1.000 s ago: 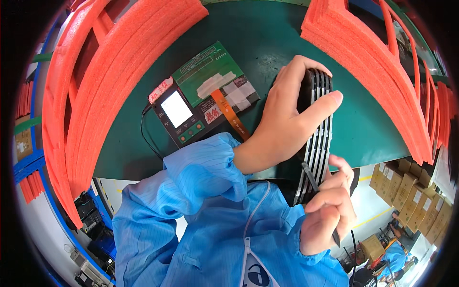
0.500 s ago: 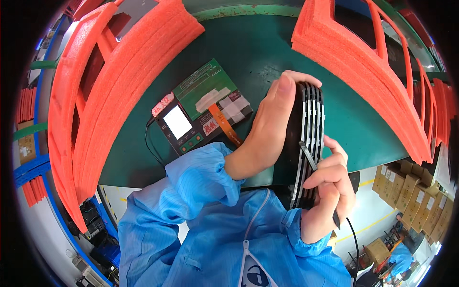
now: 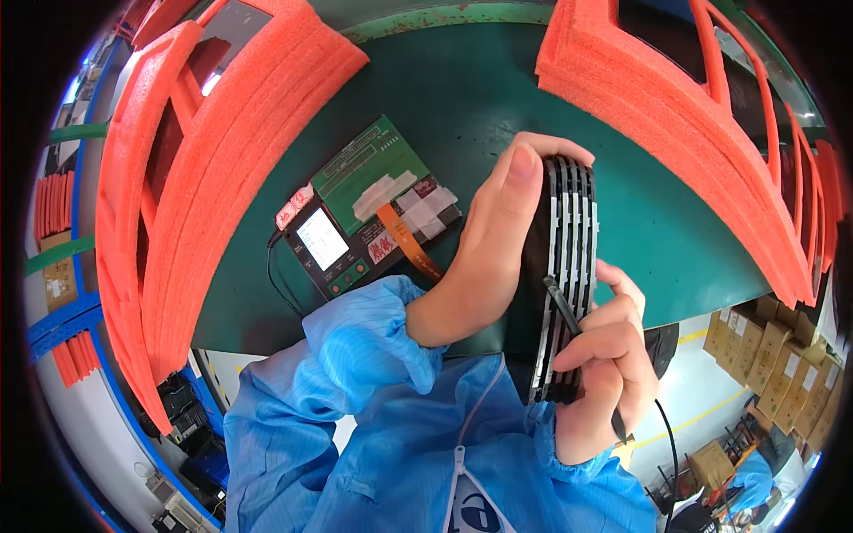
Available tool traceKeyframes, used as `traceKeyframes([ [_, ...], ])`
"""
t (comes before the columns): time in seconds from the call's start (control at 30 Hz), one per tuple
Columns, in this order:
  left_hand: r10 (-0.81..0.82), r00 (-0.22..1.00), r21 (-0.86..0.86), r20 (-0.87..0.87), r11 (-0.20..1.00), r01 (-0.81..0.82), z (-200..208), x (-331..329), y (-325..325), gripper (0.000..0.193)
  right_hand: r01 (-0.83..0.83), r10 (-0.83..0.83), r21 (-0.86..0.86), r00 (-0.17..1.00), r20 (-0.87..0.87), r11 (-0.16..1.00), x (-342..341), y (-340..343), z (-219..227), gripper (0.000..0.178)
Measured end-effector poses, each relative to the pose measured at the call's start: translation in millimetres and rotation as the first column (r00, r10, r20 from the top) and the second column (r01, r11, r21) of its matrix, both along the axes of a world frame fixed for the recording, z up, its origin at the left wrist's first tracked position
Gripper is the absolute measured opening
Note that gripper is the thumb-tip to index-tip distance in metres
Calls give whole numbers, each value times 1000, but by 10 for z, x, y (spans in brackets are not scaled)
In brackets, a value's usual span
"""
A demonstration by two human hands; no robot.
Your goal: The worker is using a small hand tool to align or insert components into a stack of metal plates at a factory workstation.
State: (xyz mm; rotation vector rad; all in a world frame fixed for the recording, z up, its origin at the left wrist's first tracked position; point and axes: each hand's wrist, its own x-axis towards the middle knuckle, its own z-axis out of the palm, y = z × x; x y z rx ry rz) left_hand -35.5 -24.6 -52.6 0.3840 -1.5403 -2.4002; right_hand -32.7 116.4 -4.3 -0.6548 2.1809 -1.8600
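Note:
Several thin black flat panels with white strips along their edges form an upright stack (image 3: 569,258) in front of me. My left hand (image 3: 498,235) is closed round its far end, fingers over the top and thumb along the side. My right hand (image 3: 609,364) steadies the near end and also holds a slim dark pry stick (image 3: 566,313) with a flattened tip. That tip lies against the panel edges on the left side of the stack. The pointed other end sticks out below my right hand.
Left of the stack lies a tester (image 3: 324,242) with a small lit screen, green circuit board (image 3: 364,173) and orange ribbon cable (image 3: 404,238). Tall red foam racks holding dark panels flank the green table, on the left (image 3: 258,133) and right (image 3: 657,142). Cardboard boxes (image 3: 773,360) stand beyond, right.
The stack and both hands have shifted slightly left and nearer to me. The pry stick's tip has moved a little down the edges. The tester's blank white screen now shows faint lines.

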Motion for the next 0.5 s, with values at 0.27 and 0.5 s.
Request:
traceKeyframes([
  [0.27, -47, 994, -129, -99, 991, 34, -55, 76, -51, 91, -68, 68, 9, 998, -13, 998, -49, -4, 31, 23],
  [0.5, -107, 983, -348, -150, 936, 49, -99, 103, -88, 93, -49, 54, 66, 997, -64, 997, -87, -48, 36, 23],
])
